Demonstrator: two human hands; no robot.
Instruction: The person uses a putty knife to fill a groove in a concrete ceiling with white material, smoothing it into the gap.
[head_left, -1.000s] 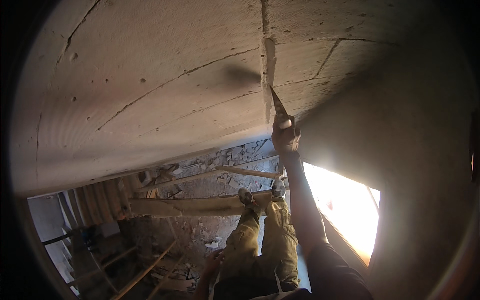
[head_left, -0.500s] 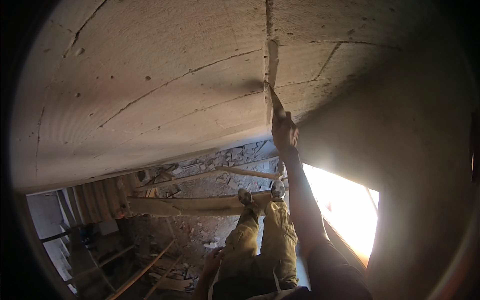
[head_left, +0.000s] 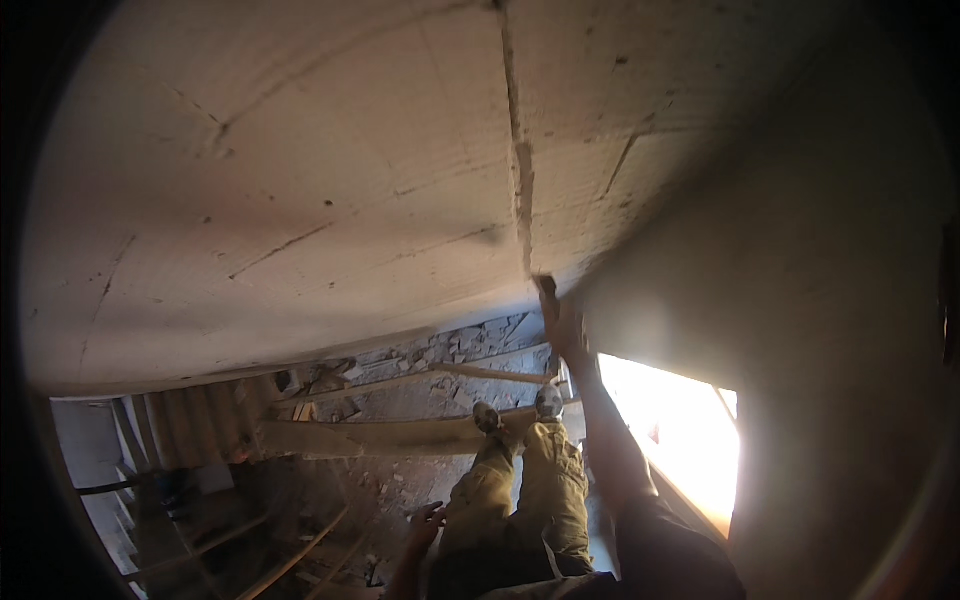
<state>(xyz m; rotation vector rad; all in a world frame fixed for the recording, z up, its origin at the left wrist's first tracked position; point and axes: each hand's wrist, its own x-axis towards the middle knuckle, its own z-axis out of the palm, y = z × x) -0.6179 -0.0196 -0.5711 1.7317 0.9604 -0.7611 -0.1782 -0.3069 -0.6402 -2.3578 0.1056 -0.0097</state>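
A pale wall, crossed by dark joint lines, stretches before me. Down one joint runs a darker strip of smeared filler. My right hand, at the end of an outstretched arm, grips what looks like a putty knife. Motion blurs the tool, which is close to the joint's lower end; whether its blade touches the wall I cannot tell. Low beside my left thigh, my left hand hangs with fingers partly spread and holds nothing visible.
My shoes stand on a wooden plank raised above a rubble-strewn floor. Thin wooden poles slant at lower left. A bright window opening lies right of my arm, in the darker side wall.
My right hand and the putty knife have come down along the joint, closer to my feet. My left hand's fingers have spread away from my thigh. The view has shifted slightly.
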